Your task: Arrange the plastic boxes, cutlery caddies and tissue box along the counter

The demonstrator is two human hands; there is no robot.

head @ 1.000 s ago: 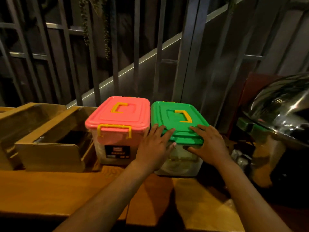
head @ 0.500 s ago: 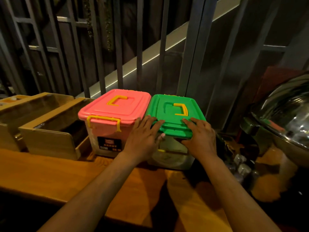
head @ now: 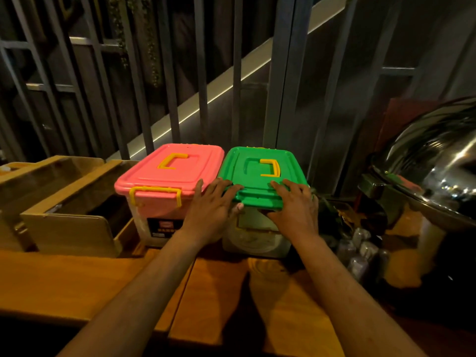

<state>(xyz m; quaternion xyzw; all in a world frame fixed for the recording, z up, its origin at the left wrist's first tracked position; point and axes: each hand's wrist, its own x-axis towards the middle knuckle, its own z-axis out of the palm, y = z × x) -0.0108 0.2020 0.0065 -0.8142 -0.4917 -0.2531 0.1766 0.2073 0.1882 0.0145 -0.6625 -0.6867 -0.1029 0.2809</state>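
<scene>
Two clear plastic boxes stand side by side, touching, at the back of the wooden counter. The left box has a pink lid with yellow handle and clasp. The right box has a green lid with a yellow handle. My left hand grips the green box's near left corner, fingers on the lid, thumb under the rim. My right hand holds its near right corner the same way. Wooden cutlery caddies stand left of the pink box. No tissue box is in view.
A shiny metal chafing-dish dome stands at the right, with small wrapped items in the dark gap beside the green box. Grey metal railing bars rise directly behind the boxes. The counter's front edge runs below my forearms.
Both hands stay on the green box's front edge. The green box has slid slightly back and left, closing against the pink box. The camera view shifted a little.
</scene>
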